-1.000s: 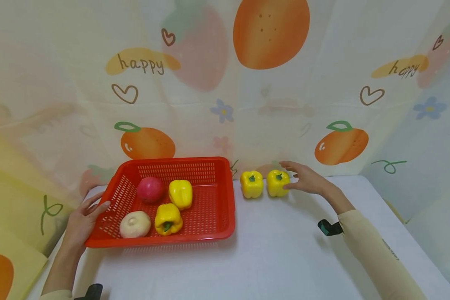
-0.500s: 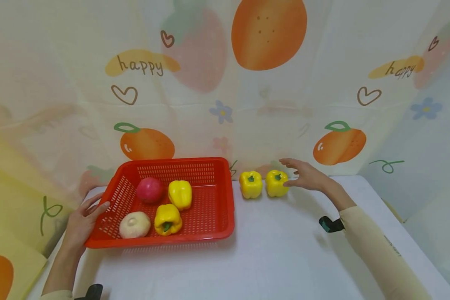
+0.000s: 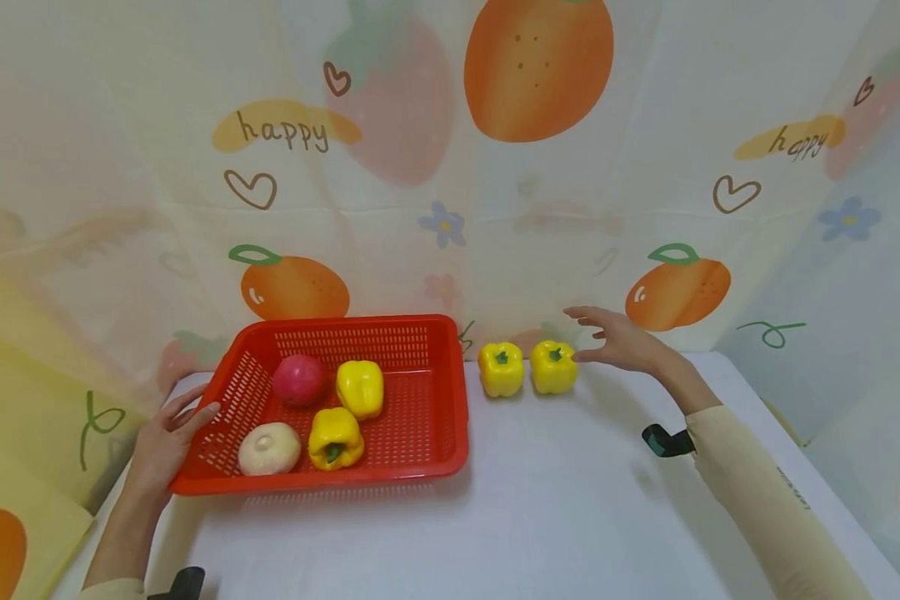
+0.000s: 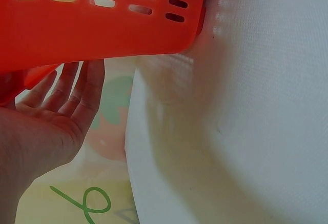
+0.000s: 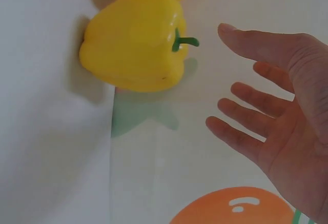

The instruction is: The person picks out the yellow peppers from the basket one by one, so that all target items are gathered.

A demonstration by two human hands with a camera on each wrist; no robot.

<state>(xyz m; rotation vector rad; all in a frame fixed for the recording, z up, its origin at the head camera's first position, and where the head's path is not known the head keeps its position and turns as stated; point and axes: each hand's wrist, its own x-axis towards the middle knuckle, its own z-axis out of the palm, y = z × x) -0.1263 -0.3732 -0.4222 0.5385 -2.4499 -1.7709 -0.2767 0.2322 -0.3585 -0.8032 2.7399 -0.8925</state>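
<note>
Gripping a red basket (image 3: 307, 482) by its left rim near the left edge of the table (image 3: 570, 517), a person's left hand (image 3: 162, 440) holds on, thumb over the top. Inside sit a pale vegetable (image 3: 270, 450), a pink fruit (image 3: 300, 380) and two yellow peppers (image 3: 336, 437). Two more peppers, the left pepper (image 3: 502, 369) and right pepper (image 3: 554, 367), stand near the back edge. The step appears to be picking up the latter; that calls for lowering and closing the right hand (image 3: 621, 342), poised just beside it, fingers spread, holding nothing.
</note>
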